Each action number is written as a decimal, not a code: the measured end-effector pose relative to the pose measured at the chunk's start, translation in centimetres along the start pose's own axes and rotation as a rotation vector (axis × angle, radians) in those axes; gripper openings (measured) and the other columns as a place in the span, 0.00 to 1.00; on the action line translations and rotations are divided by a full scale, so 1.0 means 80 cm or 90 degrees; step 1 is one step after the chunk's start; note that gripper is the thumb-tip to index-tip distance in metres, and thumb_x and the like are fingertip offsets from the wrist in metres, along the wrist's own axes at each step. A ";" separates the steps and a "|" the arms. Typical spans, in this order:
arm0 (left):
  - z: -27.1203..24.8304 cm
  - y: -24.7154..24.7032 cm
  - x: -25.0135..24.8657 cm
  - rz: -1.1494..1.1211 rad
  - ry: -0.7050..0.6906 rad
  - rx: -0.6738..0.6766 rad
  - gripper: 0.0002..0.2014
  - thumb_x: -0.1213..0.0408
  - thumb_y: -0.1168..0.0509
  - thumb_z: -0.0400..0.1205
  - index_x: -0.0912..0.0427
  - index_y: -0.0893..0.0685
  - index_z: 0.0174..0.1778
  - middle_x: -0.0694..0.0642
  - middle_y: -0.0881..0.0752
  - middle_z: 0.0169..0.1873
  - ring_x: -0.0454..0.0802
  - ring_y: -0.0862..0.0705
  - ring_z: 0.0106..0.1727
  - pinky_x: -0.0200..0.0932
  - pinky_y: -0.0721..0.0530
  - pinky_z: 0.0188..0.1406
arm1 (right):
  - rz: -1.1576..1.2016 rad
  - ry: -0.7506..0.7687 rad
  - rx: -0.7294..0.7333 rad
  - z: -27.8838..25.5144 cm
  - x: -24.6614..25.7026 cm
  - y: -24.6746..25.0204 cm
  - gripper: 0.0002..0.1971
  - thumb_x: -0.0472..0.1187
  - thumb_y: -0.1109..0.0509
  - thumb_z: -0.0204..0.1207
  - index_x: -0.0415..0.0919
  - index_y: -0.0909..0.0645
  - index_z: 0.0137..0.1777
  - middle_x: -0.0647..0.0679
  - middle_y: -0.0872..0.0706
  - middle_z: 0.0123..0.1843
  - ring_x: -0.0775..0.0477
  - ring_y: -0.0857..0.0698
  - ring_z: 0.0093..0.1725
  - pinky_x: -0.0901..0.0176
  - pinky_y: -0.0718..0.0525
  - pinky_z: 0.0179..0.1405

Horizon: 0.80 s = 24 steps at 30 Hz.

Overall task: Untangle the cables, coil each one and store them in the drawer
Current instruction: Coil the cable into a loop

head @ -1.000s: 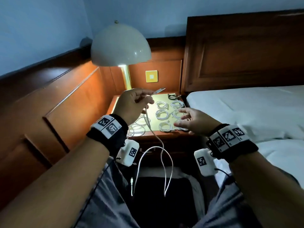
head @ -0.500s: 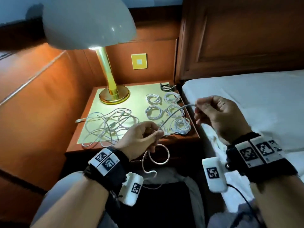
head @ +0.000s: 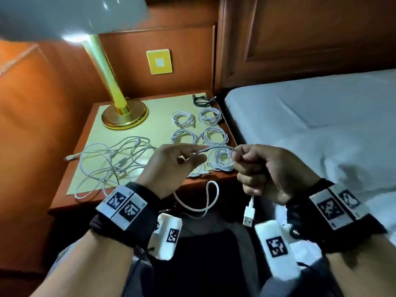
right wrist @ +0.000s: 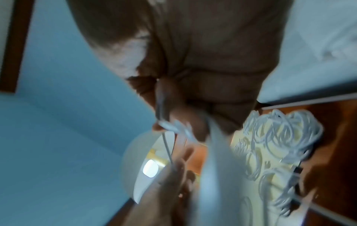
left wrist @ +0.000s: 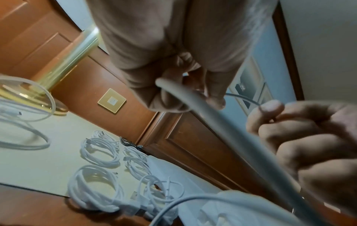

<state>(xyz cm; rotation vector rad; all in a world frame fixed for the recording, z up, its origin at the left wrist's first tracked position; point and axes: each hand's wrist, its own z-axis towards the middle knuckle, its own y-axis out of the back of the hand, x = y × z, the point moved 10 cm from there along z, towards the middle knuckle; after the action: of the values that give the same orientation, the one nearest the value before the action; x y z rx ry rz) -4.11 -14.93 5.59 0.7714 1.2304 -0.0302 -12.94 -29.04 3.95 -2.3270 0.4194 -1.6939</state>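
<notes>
Right in front of the desk [head: 64,196], both hands hold one white cable [head: 216,148] stretched between them. The left hand [head: 171,168] pinches it between thumb and fingertips, the other fingers loosely bent; the right hand [head: 263,170] is curled into a closed grip round it, and the USB plug [head: 249,216] hangs below that fist. From the left hand the rest of the cable droops in a loop below the desk's front edge. On the desk's pale mat, a loose tangle of white cables [head: 109,166] lies on the near left, in front of the brass lamp [head: 124,114]. Coiled white cables [head: 209,127] lie in two columns on the desk's right side, toward the bed [head: 310,116], with a dark coiled cable [head: 201,101] at the back right corner.
</notes>
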 end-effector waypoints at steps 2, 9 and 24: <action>0.004 0.007 0.017 -0.154 0.053 -0.017 0.08 0.58 0.24 0.77 0.46 0.08 0.51 0.42 0.21 0.27 0.44 0.30 0.24 0.37 0.31 0.21 | 0.160 0.031 -0.039 -0.001 0.017 0.022 0.05 0.38 0.44 0.71 0.42 0.27 0.38 0.54 0.45 0.26 0.56 0.45 0.18 0.63 0.48 0.18; -0.013 0.026 0.038 -0.282 0.108 -0.049 0.05 0.69 0.27 0.79 0.64 0.13 0.48 0.60 0.14 0.38 0.46 0.31 0.22 0.35 0.38 0.20 | 0.288 0.147 -0.163 -0.018 0.047 0.072 0.13 0.40 0.45 0.83 0.40 0.19 0.55 0.56 0.38 0.26 0.57 0.42 0.20 0.65 0.44 0.21; -0.038 0.001 -0.010 0.095 -0.167 -0.027 0.10 0.69 0.26 0.79 0.50 0.13 0.51 0.41 0.10 0.42 0.44 0.14 0.39 0.38 0.17 0.41 | -0.617 0.230 -0.131 0.020 -0.008 -0.015 0.08 0.44 0.37 0.83 0.53 0.16 0.50 0.60 0.13 0.35 0.57 0.15 0.38 0.58 0.16 0.46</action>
<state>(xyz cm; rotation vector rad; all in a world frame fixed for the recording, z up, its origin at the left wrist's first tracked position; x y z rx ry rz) -6.94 -13.52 5.98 0.7933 0.9208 0.0173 -11.49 -27.70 3.33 -2.5464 -0.6388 -2.5907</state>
